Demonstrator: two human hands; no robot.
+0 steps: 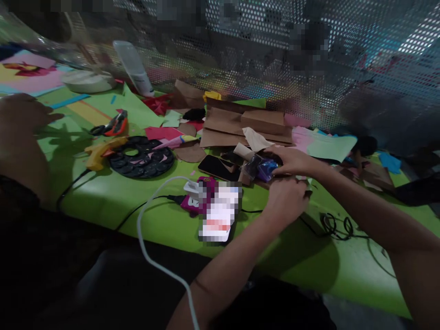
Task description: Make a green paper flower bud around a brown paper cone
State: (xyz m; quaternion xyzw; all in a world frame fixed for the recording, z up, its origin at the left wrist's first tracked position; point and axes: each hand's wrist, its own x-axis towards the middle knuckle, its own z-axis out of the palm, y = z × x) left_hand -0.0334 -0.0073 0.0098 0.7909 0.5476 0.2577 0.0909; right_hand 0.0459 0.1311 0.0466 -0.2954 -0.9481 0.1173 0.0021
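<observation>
My right hand (295, 161) reaches in from the right, its fingers curled over a shiny blue-purple bundle (266, 170) partly wrapped in clear plastic. Just below it, my left hand (287, 199) is closed, with its fingers bent towards the right; whatever is in them is hidden. To the left of the bundle lies a dark phone (220, 167). A rolled piece of brown paper (243, 151) and a crumpled pale scrap (257, 140) rest behind the bundle.
A lit phone (220, 215) lies by a magenta power strip (192, 204) with a white cable. Left are a yellow glue gun (98, 153), a black scalloped ring (140, 158) and orange-handled pliers (117, 123). Folded brown cardboard (227, 123) stands behind. Another person's hand (27, 114) is far left.
</observation>
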